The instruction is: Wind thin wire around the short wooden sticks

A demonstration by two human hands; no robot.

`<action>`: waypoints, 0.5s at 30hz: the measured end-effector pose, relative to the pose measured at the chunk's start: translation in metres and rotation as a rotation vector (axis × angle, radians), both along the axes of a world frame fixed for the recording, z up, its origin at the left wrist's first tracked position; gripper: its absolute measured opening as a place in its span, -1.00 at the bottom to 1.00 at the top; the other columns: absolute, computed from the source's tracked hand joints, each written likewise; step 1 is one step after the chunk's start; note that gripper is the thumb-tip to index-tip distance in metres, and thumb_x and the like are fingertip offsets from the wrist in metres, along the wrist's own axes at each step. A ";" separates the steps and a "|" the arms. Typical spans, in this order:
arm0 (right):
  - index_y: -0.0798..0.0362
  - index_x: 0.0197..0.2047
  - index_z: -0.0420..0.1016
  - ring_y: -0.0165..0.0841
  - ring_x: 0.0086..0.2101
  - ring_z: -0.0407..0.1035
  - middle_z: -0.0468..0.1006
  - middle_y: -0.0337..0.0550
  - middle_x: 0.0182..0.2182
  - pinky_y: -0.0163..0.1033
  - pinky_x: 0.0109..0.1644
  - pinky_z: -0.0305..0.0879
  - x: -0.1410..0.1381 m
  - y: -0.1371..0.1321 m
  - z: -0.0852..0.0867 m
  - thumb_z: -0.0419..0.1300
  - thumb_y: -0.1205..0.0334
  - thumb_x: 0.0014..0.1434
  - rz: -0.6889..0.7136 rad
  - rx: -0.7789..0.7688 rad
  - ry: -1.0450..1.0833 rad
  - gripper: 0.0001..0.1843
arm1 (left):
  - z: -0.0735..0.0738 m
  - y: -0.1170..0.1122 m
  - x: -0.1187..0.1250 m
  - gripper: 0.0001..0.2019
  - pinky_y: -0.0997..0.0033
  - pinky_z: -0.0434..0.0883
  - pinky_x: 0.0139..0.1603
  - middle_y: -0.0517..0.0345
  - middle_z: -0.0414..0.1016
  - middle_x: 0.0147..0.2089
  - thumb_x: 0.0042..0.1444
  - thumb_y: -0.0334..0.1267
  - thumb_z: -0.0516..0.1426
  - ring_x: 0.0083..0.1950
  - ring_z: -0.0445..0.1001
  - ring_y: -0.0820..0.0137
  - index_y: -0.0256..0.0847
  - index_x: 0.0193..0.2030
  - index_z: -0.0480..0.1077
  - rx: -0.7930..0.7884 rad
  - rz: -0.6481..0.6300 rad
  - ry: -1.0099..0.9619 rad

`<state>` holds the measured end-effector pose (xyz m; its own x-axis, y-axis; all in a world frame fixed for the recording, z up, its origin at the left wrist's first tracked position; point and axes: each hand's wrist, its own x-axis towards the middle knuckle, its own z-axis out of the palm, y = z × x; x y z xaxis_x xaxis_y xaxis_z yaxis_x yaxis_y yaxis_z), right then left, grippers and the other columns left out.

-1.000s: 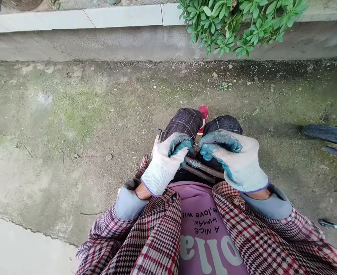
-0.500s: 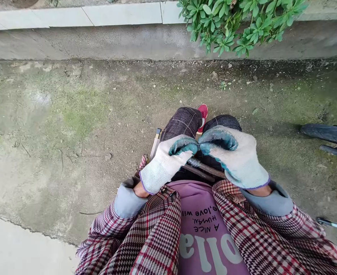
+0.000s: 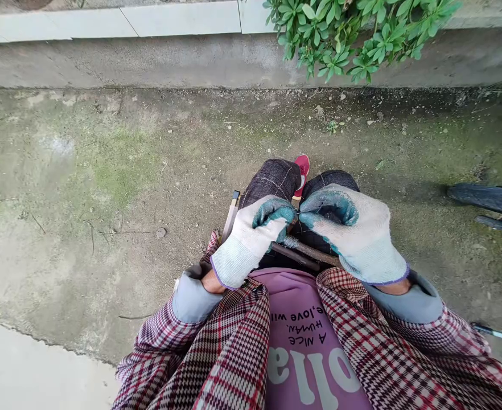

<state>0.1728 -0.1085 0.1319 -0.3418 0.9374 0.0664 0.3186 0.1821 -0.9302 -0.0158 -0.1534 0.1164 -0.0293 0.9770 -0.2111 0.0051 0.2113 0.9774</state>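
Both hands wear white knit gloves with teal-coated fingers, held close together over my lap. My left hand (image 3: 255,239) is closed in a pinch, thumb against fingers. My right hand (image 3: 356,230) also pinches, its fingers curved round and fingertips nearly meeting the left ones. Between the two pinches shows a tiny bit of thin dark strand (image 3: 297,213), perhaps wire; most of it is hidden by the gloves. Below the hands, two brown sticks (image 3: 296,256) lie slanting across my lap. Around one of them is a greyish, wire-like wrapping (image 3: 291,242).
A pale flat bar with a black tip (image 3: 230,216) stands beside my left thigh. To the right are a black wheel (image 3: 485,198) and a thin light-blue rod (image 3: 501,333). Ahead, a green bush (image 3: 362,34) overhangs a low concrete wall (image 3: 169,62) with white tiles on top.
My right hand has shifted slightly right and up, and the gap between the fingertips has widened a little. The left hand has tilted slightly; the sticks remain on my lap.
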 end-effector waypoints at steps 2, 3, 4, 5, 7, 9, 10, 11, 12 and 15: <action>-0.11 -0.18 0.67 -0.24 -0.21 0.61 0.72 -0.30 -0.23 -0.11 -0.04 0.51 0.000 0.000 0.000 0.41 0.37 0.13 0.010 -0.026 0.015 -0.80 | 0.002 0.000 0.000 -0.88 0.51 0.48 -0.24 0.21 0.54 -0.34 0.23 -0.25 0.19 -0.32 0.46 0.46 -0.21 -0.31 0.50 0.024 -0.042 0.025; -0.11 -0.17 0.68 -0.23 -0.20 0.62 0.73 -0.31 -0.21 -0.10 -0.03 0.52 0.000 0.001 0.000 0.41 0.35 0.14 0.029 -0.020 0.011 -0.79 | 0.004 0.000 -0.001 -0.88 0.49 0.50 -0.20 0.20 0.56 -0.32 0.24 -0.25 0.19 -0.29 0.49 0.45 -0.21 -0.30 0.50 0.034 -0.060 0.041; -0.12 -0.15 0.68 -0.23 -0.19 0.62 0.73 -0.31 -0.20 -0.09 -0.01 0.52 0.000 0.002 0.001 0.40 0.34 0.15 0.057 -0.002 -0.005 -0.79 | 0.005 0.000 -0.002 -0.87 0.47 0.51 -0.16 0.19 0.57 -0.30 0.24 -0.24 0.19 -0.26 0.50 0.43 -0.21 -0.30 0.50 0.042 -0.071 0.057; -0.13 -0.15 0.69 -0.22 -0.17 0.63 0.73 -0.30 -0.19 -0.08 0.00 0.52 0.001 0.003 0.001 0.39 0.34 0.18 0.089 0.023 -0.033 -0.80 | 0.006 0.000 -0.003 -0.87 0.46 0.52 -0.13 0.18 0.59 -0.29 0.24 -0.23 0.19 -0.24 0.52 0.42 -0.21 -0.30 0.51 0.045 -0.079 0.074; -0.16 -0.16 0.70 -0.19 -0.15 0.63 0.73 -0.29 -0.18 -0.07 0.00 0.53 0.002 0.005 0.002 0.36 0.32 0.21 0.148 0.063 -0.102 -0.82 | 0.006 -0.001 -0.005 -0.86 0.44 0.53 -0.10 0.17 0.61 -0.28 0.23 -0.22 0.20 -0.23 0.53 0.41 -0.21 -0.29 0.52 0.044 -0.090 0.105; -0.18 -0.14 0.70 -0.16 -0.13 0.64 0.73 -0.26 -0.16 -0.06 0.01 0.55 0.004 0.006 0.002 0.35 0.31 0.22 0.166 0.058 -0.139 -0.81 | 0.005 -0.002 -0.006 -0.87 0.43 0.53 -0.10 0.16 0.63 -0.27 0.23 -0.23 0.20 -0.22 0.55 0.40 -0.22 -0.26 0.55 0.041 -0.101 0.131; -0.18 -0.11 0.70 -0.15 -0.12 0.64 0.74 -0.25 -0.14 -0.05 0.03 0.56 0.005 0.006 0.001 0.35 0.30 0.22 0.163 0.043 -0.144 -0.79 | 0.005 -0.002 -0.006 -0.87 0.43 0.54 -0.09 0.16 0.65 -0.25 0.23 -0.24 0.20 -0.22 0.56 0.39 -0.22 -0.24 0.56 0.041 -0.102 0.139; -0.18 -0.08 0.70 -0.14 -0.10 0.64 0.74 -0.25 -0.12 -0.05 0.06 0.56 0.006 0.005 0.001 0.36 0.30 0.21 0.156 0.031 -0.145 -0.76 | 0.005 -0.002 -0.006 -0.87 0.43 0.54 -0.09 0.16 0.66 -0.24 0.22 -0.24 0.20 -0.21 0.58 0.38 -0.22 -0.23 0.57 0.044 -0.097 0.143; -0.17 -0.05 0.70 -0.14 -0.09 0.64 0.74 -0.24 -0.11 -0.04 0.08 0.56 0.007 0.005 0.001 0.36 0.30 0.21 0.144 0.024 -0.144 -0.74 | 0.005 -0.002 -0.006 -0.86 0.42 0.55 -0.08 0.15 0.67 -0.23 0.23 -0.24 0.21 -0.20 0.59 0.37 -0.21 -0.22 0.58 0.046 -0.090 0.145; -0.15 -0.03 0.70 -0.15 -0.08 0.64 0.74 -0.23 -0.10 -0.04 0.08 0.56 0.008 0.004 0.004 0.34 0.30 0.21 0.136 0.056 -0.152 -0.72 | 0.007 -0.003 -0.004 -0.86 0.39 0.55 -0.05 0.11 0.70 -0.19 0.24 -0.23 0.21 -0.17 0.61 0.33 -0.21 -0.21 0.59 0.029 -0.074 0.143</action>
<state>0.1803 -0.1042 0.1354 -0.4749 0.8783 0.0548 0.4235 0.2827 -0.8607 -0.0203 -0.1560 0.1236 0.0150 0.9833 -0.1811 0.1595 0.1765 0.9713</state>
